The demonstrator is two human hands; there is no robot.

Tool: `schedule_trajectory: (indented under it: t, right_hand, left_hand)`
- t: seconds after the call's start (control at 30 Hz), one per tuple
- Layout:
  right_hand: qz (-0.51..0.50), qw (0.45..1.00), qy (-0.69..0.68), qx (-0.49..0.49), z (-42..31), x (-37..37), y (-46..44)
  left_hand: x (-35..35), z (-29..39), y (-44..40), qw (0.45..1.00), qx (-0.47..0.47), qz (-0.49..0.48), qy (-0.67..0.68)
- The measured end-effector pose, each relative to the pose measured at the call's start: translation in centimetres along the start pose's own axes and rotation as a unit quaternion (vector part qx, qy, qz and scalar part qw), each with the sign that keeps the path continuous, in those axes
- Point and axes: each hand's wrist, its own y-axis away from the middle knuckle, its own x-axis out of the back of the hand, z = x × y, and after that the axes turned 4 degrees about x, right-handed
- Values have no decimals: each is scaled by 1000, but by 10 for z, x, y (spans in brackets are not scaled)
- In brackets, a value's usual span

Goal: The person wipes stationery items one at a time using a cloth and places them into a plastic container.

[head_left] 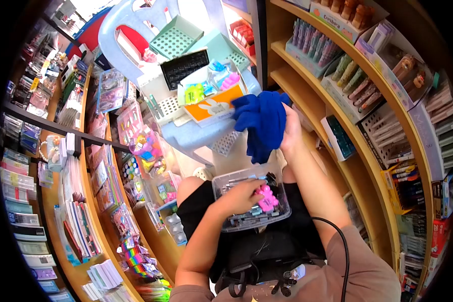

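Observation:
My right hand is closed around a bunched dark blue cloth, held up above the far right side of a clear plastic bin. The bin rests on my lap, filled with a jumble of small pens and other slim items. Inside it, my left hand has its fingers bent, the tips at a bright pink bear-shaped piece. Part of those fingertips is hidden.
Ahead stands a light blue plastic chair with an orange-and-white box, green baskets and a black tray on it. Curved wooden shelves with pens rise close on my right. Packed stationery racks line the left.

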Motion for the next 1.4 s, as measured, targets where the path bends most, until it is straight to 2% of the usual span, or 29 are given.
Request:
schedule_trajectory:
  t: [0.07, 0.1, 0.13, 0.2, 0.23, 0.3, 0.37, 0.4, 0.43, 0.5, 0.6, 0.7, 0.73, 0.87, 1.03, 1.13, 1.23, 1.4]
  right_hand:
    - [31, 998, 44, 39, 3, -30, 12]
    - [-4, 986, 122, 114, 5, -36, 11]
    - [-33, 973, 180, 143, 0, -25, 6]
    - [33, 980, 155, 124, 2, -12, 0]
    - [126, 987, 71, 69, 7, -9, 1]
    - [77, 996, 49, 7, 11, -9, -3]
    - [6, 999, 23, -31, 14, -12, -5]
    - [85, 993, 80, -12, 18, -33, -2]
    - [96, 992, 74, -18, 19, -32, -3]
    - [116, 991, 65, -27, 17, -25, -7]
    - [67, 997, 30, -36, 20, -14, -11]
    - [106, 992, 59, -28, 22, -12, -13]
    - [109, 991, 68, -32, 20, -7, -15]
    - [78, 994, 66, -41, 19, -7, -15]
    - [121, 989, 78, -36, 21, -13, -15]
    - [99, 992, 59, -45, 20, -4, -17]
    - [98, 992, 62, -46, 23, -3, -16]
    - [73, 990, 116, -42, 27, -7, -14]
  left_hand:
    - [1, 10, 1, 999, 9, 40, -14]
    - [3, 14, 3, 998, 17, 62, -10]
    - [6, 14, 2, 995, 18, 93, -12]
    - [16, 15, -2, 988, 13, 152, -20]
    - [26, 17, -6, 981, 25, 193, -4]
    - [54, 23, -17, 960, 45, 275, 32]
    - [93, 34, -34, 922, -47, 384, -2]
    - [112, 36, -46, 900, -76, 426, -54]
    - [129, 38, -60, 873, -104, 465, -105]
    - [158, 40, -88, 872, -102, 463, -118]
    - [185, 33, -123, 906, -22, 391, -161]
    - [198, 32, -134, 958, 89, 243, -124]
    - [200, 27, -135, 961, 77, 234, -126]
    - [203, 26, -133, 957, 92, 239, -136]
    - [202, 24, -126, 942, 43, 296, -155]
    - [201, 37, -112, 944, 44, 320, -73]
    - [204, 23, -108, 927, -11, 372, 51]
    - [177, 35, -64, 886, -17, 348, 306]
